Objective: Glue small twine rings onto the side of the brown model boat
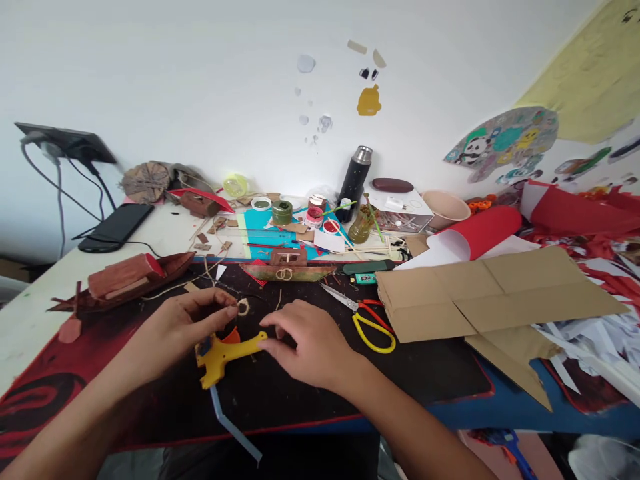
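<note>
My left hand (200, 320) has thumb and forefinger pinched together at a small pale twine ring (243, 307), which sticks out past the fingertips. Below the fingers is a yellow plastic tool (233, 350) with an orange piece and a bent blue-grey strip hanging from it. My right hand (307, 340) is curved over the tool's narrow right end, thumb and forefinger a little apart; whether they touch it I cannot tell. Just beyond both hands stands a greenish model boat (287, 270) with twine rings on its side.
A reddish model boat (135, 280) lies at left. Scissors (367, 320) with red and yellow handles rest right of my hand, beside cardboard (495, 293). Behind are paint jars (283, 212), a brush jar (363, 225) and a black flask (355, 177). Paper scraps (600, 320) pile up at right.
</note>
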Motion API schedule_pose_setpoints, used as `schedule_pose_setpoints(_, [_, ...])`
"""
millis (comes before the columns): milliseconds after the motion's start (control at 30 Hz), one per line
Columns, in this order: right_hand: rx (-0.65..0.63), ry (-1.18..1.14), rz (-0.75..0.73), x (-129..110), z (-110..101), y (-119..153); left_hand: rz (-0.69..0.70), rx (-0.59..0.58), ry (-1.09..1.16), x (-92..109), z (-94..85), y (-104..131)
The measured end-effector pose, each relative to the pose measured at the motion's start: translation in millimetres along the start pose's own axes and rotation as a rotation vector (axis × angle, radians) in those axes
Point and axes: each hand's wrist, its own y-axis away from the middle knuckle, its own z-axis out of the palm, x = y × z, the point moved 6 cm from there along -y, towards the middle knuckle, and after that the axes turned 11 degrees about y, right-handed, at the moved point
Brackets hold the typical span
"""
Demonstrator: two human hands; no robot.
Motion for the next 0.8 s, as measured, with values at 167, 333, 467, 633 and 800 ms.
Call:
schedule_pose_setpoints(167, [-0.169, 0.247, -0.195, -28, 19, -14, -0.075, 0.084, 0.368, -26, -13.6, 4])
schedule_pose_setpoints(333, [-0.26, 0.381, -0.235, -38, 38, -20, -0.118, 0.065, 0.633, -34, -17.9, 7])
schedule_pose_setpoints(467, [-0.294, 0.441, -0.255, -41, 51, -25, -0.125, 0.029, 0.763, -38, -19.2, 9])
schedule_pose_setpoints(633, [-0.319, 0.386, -0.24, -43, 59, -30, -0.079, -0.02, 0.852, -38, -21.8, 10])
schedule_pose_setpoints(800, [-0.22, 0.152, -0.093, -30, 55, -28, -0.009, 0.033, 0.948, -35, -35.7, 14])
